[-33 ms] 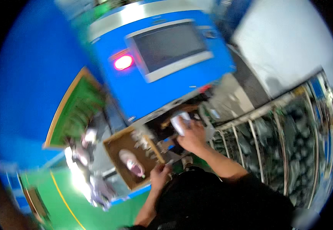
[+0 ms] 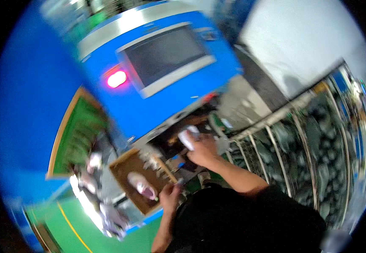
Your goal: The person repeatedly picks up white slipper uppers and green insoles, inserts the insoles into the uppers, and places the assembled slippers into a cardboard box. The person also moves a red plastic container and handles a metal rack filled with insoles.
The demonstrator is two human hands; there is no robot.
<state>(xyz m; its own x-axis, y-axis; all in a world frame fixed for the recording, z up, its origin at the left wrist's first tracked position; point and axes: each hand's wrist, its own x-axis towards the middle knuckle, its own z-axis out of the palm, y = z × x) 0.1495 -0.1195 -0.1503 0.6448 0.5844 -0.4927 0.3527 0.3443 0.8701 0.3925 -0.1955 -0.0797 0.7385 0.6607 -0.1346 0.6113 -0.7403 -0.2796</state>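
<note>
A large blue machine (image 2: 162, 105) fills the upper centre of the frame, with a dark screen in a pale frame (image 2: 166, 57) on its face and a glowing red light (image 2: 116, 79) to the screen's left. At centre left leans a green board with a wooden edge (image 2: 75, 135). A metal rack of dark rounded objects (image 2: 313, 160) runs down the right side. Green floor with a yellow line (image 2: 71, 230) shows at lower left. A pale wall (image 2: 301, 42) occupies the upper right.

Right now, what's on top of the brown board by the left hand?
On the brown board lies one white-and-pink shoe; small pale bits sit at its far edge. The left hand covers its near corner.
</note>
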